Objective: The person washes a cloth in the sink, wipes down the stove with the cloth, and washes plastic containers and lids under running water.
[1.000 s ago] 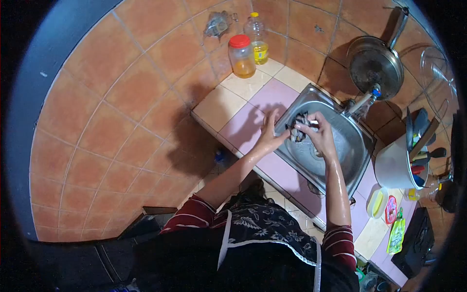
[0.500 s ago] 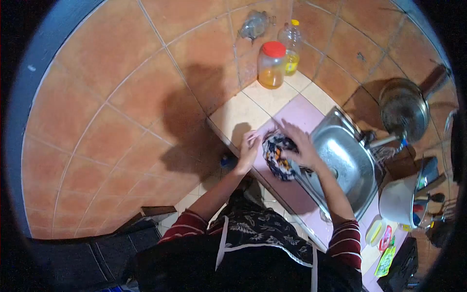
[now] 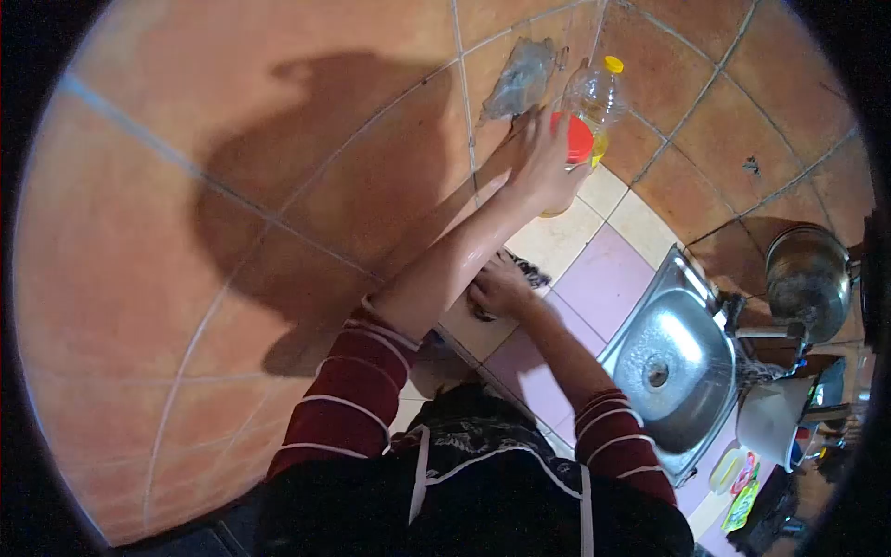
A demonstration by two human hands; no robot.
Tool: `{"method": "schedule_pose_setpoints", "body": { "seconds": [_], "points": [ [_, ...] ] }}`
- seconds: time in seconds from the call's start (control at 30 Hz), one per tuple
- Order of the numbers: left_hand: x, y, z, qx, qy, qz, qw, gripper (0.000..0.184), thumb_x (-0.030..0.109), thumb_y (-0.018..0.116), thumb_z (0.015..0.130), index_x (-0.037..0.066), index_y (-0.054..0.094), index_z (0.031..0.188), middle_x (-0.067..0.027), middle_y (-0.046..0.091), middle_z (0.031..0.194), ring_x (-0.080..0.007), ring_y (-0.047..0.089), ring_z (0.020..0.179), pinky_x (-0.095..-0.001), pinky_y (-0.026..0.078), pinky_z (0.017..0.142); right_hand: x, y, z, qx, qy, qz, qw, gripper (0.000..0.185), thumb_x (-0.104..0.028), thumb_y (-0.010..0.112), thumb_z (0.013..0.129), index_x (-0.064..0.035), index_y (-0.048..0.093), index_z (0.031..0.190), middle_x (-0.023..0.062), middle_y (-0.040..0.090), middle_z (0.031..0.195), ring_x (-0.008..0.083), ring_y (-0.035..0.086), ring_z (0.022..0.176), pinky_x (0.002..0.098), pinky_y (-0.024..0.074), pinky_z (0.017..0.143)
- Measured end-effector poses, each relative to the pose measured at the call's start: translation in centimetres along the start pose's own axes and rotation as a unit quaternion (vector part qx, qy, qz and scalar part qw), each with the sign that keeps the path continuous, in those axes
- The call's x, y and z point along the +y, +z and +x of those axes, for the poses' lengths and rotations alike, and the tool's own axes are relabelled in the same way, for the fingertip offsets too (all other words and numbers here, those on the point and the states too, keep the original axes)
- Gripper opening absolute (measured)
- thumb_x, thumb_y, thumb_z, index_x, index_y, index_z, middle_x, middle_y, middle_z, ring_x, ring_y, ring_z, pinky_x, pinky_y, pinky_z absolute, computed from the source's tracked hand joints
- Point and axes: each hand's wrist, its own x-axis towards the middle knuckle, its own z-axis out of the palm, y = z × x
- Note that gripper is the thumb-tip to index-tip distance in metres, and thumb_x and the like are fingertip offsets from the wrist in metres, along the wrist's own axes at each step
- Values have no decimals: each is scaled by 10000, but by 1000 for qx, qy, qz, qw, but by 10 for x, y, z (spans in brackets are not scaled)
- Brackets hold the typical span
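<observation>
My left hand is at the jar with the red lid, its fingers round the lid's left side and the jar's upper part. Behind the jar stands a clear bottle with a yellow cap. Lower down, my right hand presses a dark-and-white patterned cloth on the tiled counter, near its left edge. The fingers of my right hand are bent over the cloth, which they partly hide.
The metal sink lies to the right, with a faucet over it. Beyond are a hanging pan, a white utensil container and a green packet. A plastic bag hangs on the wall.
Both hands have moved from the sink side to the counter's left part. The cloth has moved there too, under my right hand. My left hand has reached up to the jar. The view has shifted left.
</observation>
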Motion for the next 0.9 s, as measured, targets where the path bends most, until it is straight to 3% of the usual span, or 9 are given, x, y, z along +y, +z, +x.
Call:
{"method": "schedule_pose_setpoints", "body": {
  "seconds": [0.1,0.17,0.27,0.37,0.43,0.57,0.7,0.77,0.9],
  "points": [
    [-2,8,39,-106,-7,129,986,898,415,752,647,-39,319,1290,-276,309,1326,-426,354,1224,-454,317,1025,23,15,-1,87,-11,-23,996,539,-272,566,754,-163,489,1276,148,319,1420,358,235,1335,496,159,1105],
    [-8,3,47,-308,-103,90,942,986,425,763,617,-43,262,1324,-287,321,1321,-430,345,1227,-463,295,1040,22,16,-18,159,61,-28,985,550,-235,563,734,-156,500,1275,161,351,1407,357,254,1334,499,185,1096],
    [-15,5,42,-258,-92,54,960,985,427,769,602,-52,273,1305,-290,365,1278,-427,360,1214,-457,302,1040,43,10,-78,212,186,-59,957,590,-274,515,757,-208,428,1337,157,234,1470,377,238,1338,521,177,1095],
    [-20,4,20,-151,-17,53,987,966,434,777,581,-51,304,1271,-275,417,1216,-413,410,1162,-445,338,1007,38,-1,-140,190,309,-66,930,659,-296,485,769,-202,328,1402,188,155,1489,418,139,1359,561,94,1090],
    [-16,-20,7,-170,-32,48,984,960,438,780,575,-48,312,1257,-267,432,1193,-414,421,1138,-459,345,989,17,-8,-164,138,350,-50,925,636,-309,495,768,-169,364,1374,214,132,1487,440,117,1357,582,79,1084],
    [7,-90,-37,-128,-59,41,989,814,367,776,600,5,364,1203,-250,425,1163,-407,415,1100,-487,351,940,-25,0,-158,-38,172,-42,983,551,-387,568,781,-149,492,1271,212,163,1474,414,139,1359,614,95,1067],
    [11,-143,-94,-168,-45,27,984,842,366,787,590,2,355,1214,-233,428,1140,-397,413,1096,-502,326,934,-19,11,-100,48,79,-65,994,494,-376,541,814,-173,510,1264,184,200,1468,390,156,1360,607,128,1064],
    [20,-158,-107,-202,-71,106,971,906,366,834,523,21,360,1214,-219,435,1157,-393,430,1075,-513,345,910,1,3,-67,19,116,-83,990,484,-359,528,830,-177,498,1278,178,189,1472,380,175,1355,599,141,1065],
    [24,-153,-119,-264,-74,130,953,901,375,828,529,22,363,1216,-218,436,1152,-398,432,1069,-518,341,912,67,20,2,196,238,-134,942,525,-361,454,857,-186,409,1350,210,229,1450,402,203,1334,582,112,1074]
  ]
}}
